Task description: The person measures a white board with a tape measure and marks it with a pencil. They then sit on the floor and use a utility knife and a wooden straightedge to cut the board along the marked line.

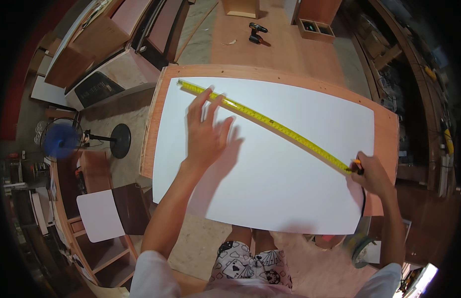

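A yellow tape measure blade (271,122) runs slantwise over a large white sheet (270,184), from its far left corner down to the right edge. My right hand (373,175) is closed round the tape's dark case, which shows a bit of orange; most of the case is hidden by the fingers. My left hand (206,133) is over the sheet's left part, fingers apart, with the fingertips at the near edge of the blade. Whether they touch it, I cannot tell. Beneath the sheet lies a wooden board (275,82), showing along the far, left and right sides.
A cordless drill (257,34) lies on a wooden panel beyond the board, near a small divided box (316,31). To the left stand a fan (61,140) with a round black base and a wooden shelf unit (104,260). Cluttered shelving (414,99) lines the right.
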`<state>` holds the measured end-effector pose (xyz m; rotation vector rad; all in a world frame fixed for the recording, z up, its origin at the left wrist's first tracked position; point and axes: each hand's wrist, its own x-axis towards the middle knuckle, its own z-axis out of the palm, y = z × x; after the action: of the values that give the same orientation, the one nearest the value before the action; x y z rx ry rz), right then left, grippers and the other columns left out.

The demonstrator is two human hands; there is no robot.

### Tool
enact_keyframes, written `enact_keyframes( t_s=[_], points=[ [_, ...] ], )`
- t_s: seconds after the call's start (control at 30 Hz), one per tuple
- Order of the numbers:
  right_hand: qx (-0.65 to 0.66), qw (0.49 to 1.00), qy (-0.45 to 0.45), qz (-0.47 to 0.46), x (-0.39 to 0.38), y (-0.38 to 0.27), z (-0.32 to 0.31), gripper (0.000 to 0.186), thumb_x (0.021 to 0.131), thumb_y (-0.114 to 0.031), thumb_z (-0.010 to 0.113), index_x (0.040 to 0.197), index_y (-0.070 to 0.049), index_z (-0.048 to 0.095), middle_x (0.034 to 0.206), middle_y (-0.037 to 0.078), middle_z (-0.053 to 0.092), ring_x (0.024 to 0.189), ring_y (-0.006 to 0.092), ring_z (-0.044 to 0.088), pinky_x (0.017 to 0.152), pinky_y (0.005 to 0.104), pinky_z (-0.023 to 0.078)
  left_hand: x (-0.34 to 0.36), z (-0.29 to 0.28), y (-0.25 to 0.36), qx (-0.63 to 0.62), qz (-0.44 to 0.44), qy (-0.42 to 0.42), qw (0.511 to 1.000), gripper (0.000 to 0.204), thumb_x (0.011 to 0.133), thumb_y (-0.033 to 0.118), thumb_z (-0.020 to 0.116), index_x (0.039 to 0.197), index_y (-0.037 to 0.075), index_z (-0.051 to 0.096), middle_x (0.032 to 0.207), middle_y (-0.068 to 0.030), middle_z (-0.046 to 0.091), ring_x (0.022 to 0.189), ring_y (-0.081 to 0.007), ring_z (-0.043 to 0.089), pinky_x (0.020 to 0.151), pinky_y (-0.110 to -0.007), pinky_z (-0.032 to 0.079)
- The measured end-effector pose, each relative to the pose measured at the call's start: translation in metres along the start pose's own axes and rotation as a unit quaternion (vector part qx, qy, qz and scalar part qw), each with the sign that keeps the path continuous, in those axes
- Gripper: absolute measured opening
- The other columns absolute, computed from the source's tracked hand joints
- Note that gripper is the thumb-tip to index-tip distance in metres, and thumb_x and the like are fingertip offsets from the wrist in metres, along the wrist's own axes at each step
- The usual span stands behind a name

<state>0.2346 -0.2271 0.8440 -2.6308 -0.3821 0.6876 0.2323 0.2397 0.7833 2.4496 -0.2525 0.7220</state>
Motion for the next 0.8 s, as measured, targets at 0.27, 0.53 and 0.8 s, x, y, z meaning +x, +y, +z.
enact_keyframes(
  t_s=[0.27,0.53,0.8],
  points=[
    [-0.123,0.988,0.065,-0.072,0.104,-0.007,-0.040,0.025,0.080,0.000,0.078,0.092,0.003,0.056,0.085,0.023,0.068,0.077,0.0417,0.066,0.070,0.0439,0.052,0.054,0.080,-0.047,0.043,-0.057,-0.110,0.991,0.029,0.098,0.035,0.072,0.118,0.015,0.075,0.151,-0.0196,0.059,0.149,-0.0488,0.037,0.114,-0.085,0.011],
    [-0.111,0.986,0.112,-0.051,0.148,0.001,-0.041,0.026,0.079,0.000,0.081,0.091,-0.003,0.058,0.093,0.015,0.070,0.089,0.0350,0.061,0.080,0.0430,0.048,0.068,0.084,-0.066,0.064,-0.094,-0.105,0.988,0.021,0.097,0.032,0.073,0.100,0.011,0.071,0.150,-0.0181,0.060,0.147,-0.0514,0.037,0.109,-0.089,0.013],
    [-0.096,0.983,0.151,-0.027,0.151,0.032,-0.038,0.029,0.078,0.000,0.083,0.096,-0.004,0.060,0.101,0.016,0.068,0.099,0.0339,0.061,0.087,0.0426,0.049,0.079,0.090,-0.061,0.073,-0.075,-0.118,0.987,0.017,0.096,0.026,0.075,0.104,0.012,0.071,0.151,-0.0162,0.060,0.144,-0.0556,0.038,0.109,-0.086,0.021]
  ],
)
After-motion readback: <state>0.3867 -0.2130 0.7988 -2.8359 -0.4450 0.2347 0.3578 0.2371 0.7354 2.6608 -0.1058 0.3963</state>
